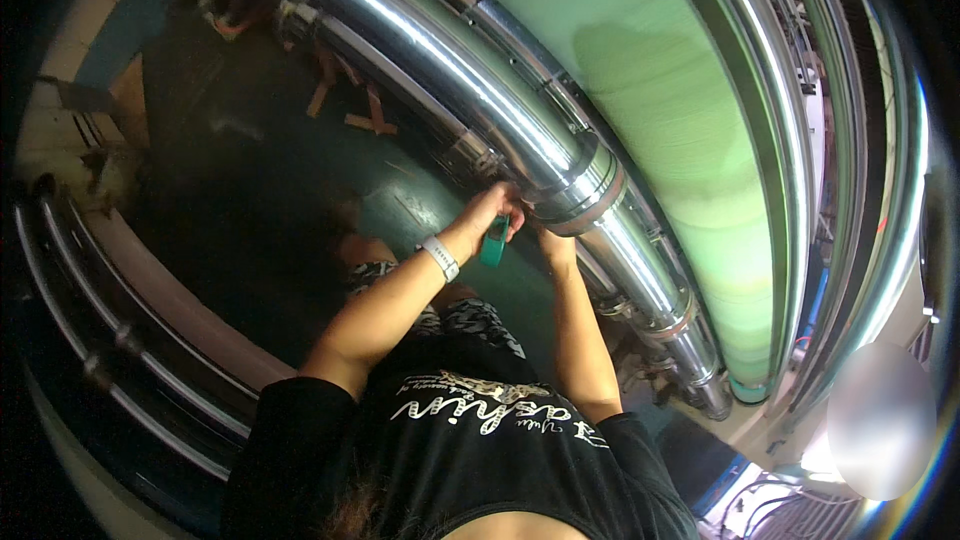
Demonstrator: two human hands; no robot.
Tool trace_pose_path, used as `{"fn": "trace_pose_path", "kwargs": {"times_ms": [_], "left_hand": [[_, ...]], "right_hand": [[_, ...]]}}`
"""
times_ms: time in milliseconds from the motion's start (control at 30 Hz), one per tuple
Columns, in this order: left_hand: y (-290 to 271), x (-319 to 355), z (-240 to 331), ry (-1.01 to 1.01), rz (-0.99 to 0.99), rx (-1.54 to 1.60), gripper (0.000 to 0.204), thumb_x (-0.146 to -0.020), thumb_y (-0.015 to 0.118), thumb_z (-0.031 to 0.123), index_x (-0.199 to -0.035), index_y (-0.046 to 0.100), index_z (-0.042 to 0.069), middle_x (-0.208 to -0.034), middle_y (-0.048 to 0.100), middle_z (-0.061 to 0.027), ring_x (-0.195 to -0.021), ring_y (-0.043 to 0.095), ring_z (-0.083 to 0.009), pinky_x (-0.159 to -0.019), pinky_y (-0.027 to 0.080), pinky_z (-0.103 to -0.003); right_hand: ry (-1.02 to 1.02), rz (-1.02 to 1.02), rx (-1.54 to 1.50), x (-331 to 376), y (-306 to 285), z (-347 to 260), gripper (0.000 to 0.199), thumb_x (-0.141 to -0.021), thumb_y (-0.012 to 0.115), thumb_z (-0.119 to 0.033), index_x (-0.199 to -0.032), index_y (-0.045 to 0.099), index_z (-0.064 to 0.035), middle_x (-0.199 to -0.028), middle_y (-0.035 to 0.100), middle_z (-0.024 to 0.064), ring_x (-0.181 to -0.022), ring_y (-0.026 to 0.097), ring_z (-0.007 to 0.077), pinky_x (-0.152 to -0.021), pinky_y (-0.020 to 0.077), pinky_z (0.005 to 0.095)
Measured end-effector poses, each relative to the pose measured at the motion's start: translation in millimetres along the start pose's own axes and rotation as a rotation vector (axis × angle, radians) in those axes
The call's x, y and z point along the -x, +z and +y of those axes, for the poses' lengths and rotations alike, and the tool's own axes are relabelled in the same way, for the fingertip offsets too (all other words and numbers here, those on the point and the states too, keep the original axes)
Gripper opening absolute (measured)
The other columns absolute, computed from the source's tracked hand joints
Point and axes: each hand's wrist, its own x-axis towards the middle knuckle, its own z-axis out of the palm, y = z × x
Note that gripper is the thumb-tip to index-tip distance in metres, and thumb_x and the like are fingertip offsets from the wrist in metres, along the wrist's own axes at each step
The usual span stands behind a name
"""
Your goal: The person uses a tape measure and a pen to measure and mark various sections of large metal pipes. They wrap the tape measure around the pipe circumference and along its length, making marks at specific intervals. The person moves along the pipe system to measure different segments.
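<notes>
My left hand [495, 210], with a pale watch [440, 256] on its wrist, is closed at the lower edge of a shiny metal roller [480, 105]. Out of its curled fingers hangs a green loop-shaped piece [494, 243], perhaps a handle; its exact kind does not show. Close beside it, my right hand [556, 244] reaches up under the roller, near a banded collar [590, 190]. The roller hides the right fingers and whatever they touch.
Behind the roller runs a wide sheet of light green material [680, 130], bordered by a long metal rail [780, 140]. Curved metal rails [150, 360] stand at the left. Orange-brown pieces [372, 115] lie on the dark floor [240, 170].
</notes>
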Motion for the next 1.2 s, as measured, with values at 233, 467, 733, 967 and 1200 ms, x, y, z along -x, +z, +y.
{"fn": "trace_pose_path", "kwargs": {"times_ms": [233, 467, 733, 967, 1200], "left_hand": [[-27.3, 85.1, 47.6, -0.196, 0.097, -0.300, 0.045, -0.088, 0.036, 0.038, -0.107, 0.052, 0.001, -0.058, 0.051, -0.0037, -0.048, 0.046, -0.0108, -0.047, 0.038, -0.023], [-42.1, 115.4, 121.9, -0.219, 0.174, -0.442, 0.043, -0.088, 0.038, 0.036, -0.106, 0.053, 0.001, -0.062, 0.049, -0.0018, -0.049, 0.046, -0.0109, -0.048, 0.039, -0.023], [-42.8, 118.8, 164.4, -0.217, 0.189, -0.624, 0.037, -0.087, 0.043, 0.032, -0.101, 0.056, 0.001, -0.060, 0.051, -0.0026, -0.052, 0.047, -0.0112, -0.050, 0.039, -0.023], [-94.3, 115.3, 152.9, -0.232, 0.332, -0.632, 0.028, -0.084, 0.048, 0.025, -0.094, 0.058, 0.001, -0.061, 0.054, -0.0049, -0.050, 0.049, -0.0126, -0.047, 0.041, -0.025], [-62.8, 88.1, 148.7, -0.072, 0.249, -0.904, 0.026, -0.087, 0.046, 0.016, -0.107, 0.055, 0.002, -0.084, 0.058, -0.0090, -0.059, 0.052, -0.0146, -0.056, 0.045, -0.026]], "right_hand": [[0.337, 0.137, -0.481, 16.6, 27.4, -31.4, 0.010, -0.084, 0.049, -0.020, -0.084, 0.053, -0.0108, -0.069, 0.048, -0.0030, -0.057, 0.042, 0.0097, -0.047, 0.0349, 0.0233], [0.716, 0.331, -1.489, 40.6, 70.3, -137.6, 0.020, -0.091, 0.036, -0.020, -0.074, 0.041, -0.0100, -0.051, 0.028, -0.0041, -0.040, 0.023, 0.0100, -0.036, 0.0210, 0.0252], [0.360, 0.287, -2.396, 34.6, 66.2, -203.6, 0.022, -0.091, 0.039, -0.016, -0.072, 0.043, -0.0051, -0.062, 0.043, 0.0047, -0.050, 0.038, 0.0122, -0.043, 0.0306, 0.0216], [0.004, 0.616, -1.333, 4.7, 148.3, -156.6, 0.019, -0.092, 0.041, -0.024, -0.089, 0.045, -0.0059, -0.085, 0.055, 0.0081, -0.085, 0.058, 0.0238, -0.058, 0.0480, 0.0301], [0.101, 0.491, -0.670, 29.4, 122.4, -104.1, 0.020, -0.093, 0.039, -0.020, -0.086, 0.047, -0.0035, -0.079, 0.058, 0.0082, -0.071, 0.054, 0.0140, -0.058, 0.0452, 0.0260]]}}
